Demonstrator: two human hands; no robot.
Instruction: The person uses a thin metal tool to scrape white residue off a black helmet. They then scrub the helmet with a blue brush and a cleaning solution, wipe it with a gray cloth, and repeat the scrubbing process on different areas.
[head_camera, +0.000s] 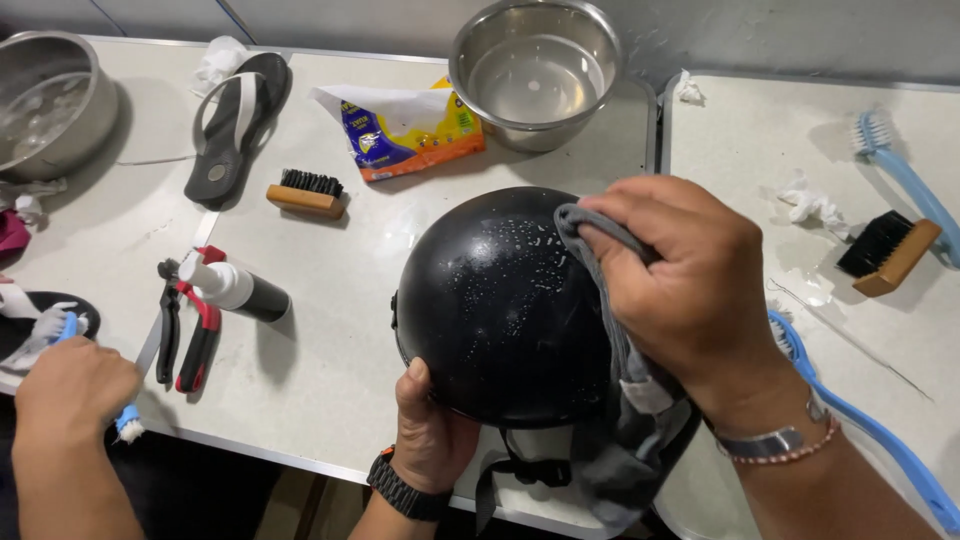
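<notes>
Looking down from the head camera, I saw my left hand (428, 432) cupped under the near rim of a black helmet (500, 305), fingers curled closed against its underside and thumb on the shell, holding it at the front edge of the white table (330, 300). My right hand (685, 280) was closed on a grey cloth (600, 300) and pressed it to the helmet's right side (the shell was flecked with pale droplets near the crown). Behind the helmet stood a steel bowl (535, 70), with a torn printed pouch (405, 130) just left of it. Further left lay a wooden brush (306, 194), a black sandal (235, 125), a spray bottle (235, 289) and red-handled pliers (190, 325). On the neighbouring table to the right sat a second wooden brush (888, 252) and a blue long-handled brush (905, 170). At the left edge another person's hand (72, 385) gripped a blue brush (68, 326).
</notes>
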